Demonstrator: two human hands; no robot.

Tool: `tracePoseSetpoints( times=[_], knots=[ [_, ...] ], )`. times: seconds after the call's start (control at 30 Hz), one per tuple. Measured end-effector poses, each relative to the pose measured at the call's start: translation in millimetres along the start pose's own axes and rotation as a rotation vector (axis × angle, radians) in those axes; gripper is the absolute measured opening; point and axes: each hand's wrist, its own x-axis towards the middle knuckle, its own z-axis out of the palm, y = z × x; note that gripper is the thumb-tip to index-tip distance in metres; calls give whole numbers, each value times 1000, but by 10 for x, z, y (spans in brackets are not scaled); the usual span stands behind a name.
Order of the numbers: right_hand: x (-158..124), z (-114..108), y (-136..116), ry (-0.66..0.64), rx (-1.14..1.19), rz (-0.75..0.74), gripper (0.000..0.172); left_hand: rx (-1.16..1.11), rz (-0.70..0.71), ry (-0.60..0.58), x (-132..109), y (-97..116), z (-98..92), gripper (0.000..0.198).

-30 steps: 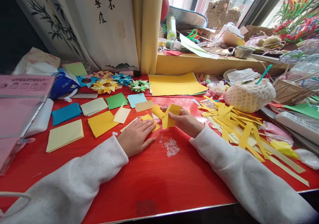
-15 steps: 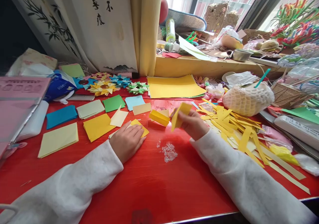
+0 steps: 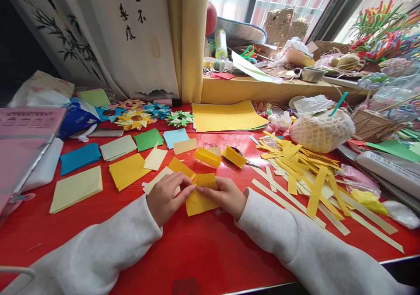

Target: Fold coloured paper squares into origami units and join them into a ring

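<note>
A creased yellow paper [image 3: 201, 203] is held between both hands above the red table. My left hand [image 3: 169, 195] pinches its upper left edge with thumb and fingers. On the paper's right side, my right hand [image 3: 227, 195] grips it, thumb in front. Just behind lie a folded yellow piece [image 3: 208, 157] and another folded yellow piece [image 3: 234, 156], which rests by dark-handled scissors [image 3: 254, 164]. Beside my left hand are a yellow sheet [image 3: 181, 168] and a cream sheet [image 3: 159, 179], both partly covered by the fingers.
Stacks of coloured paper, including a blue stack [image 3: 80, 157] and a yellow stack [image 3: 128, 171], lie at the left. Folded paper stars [image 3: 135, 118] sit behind them. Yellow strips [image 3: 292, 155] and a net-wrapped container [image 3: 323, 131] are on the right.
My right hand has moved left and nearer, leaving a folded yellow piece beside the scissors. My left hand has come off the table sheet, and both hands now hold one yellow paper.
</note>
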Motion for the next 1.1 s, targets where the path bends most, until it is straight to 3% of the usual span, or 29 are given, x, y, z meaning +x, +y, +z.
tracePoseSetpoints(
  times=[0.17,0.37,0.8,1.1],
  knots=[
    [-13,27,-6,-6,-42,-13,29,-155,-131,-23,10,13,-10,16],
    [-41,35,-17,-53,-254,-73,26,-391,-303,-101,-9,20,29,24],
    [-60,45,-2,-69,-283,-73,23,-258,-270,-106,-9,101,-1,24],
    [-116,89,-36,-96,-298,-35,25,-337,-241,-127,-18,97,-1,23]
  ],
)
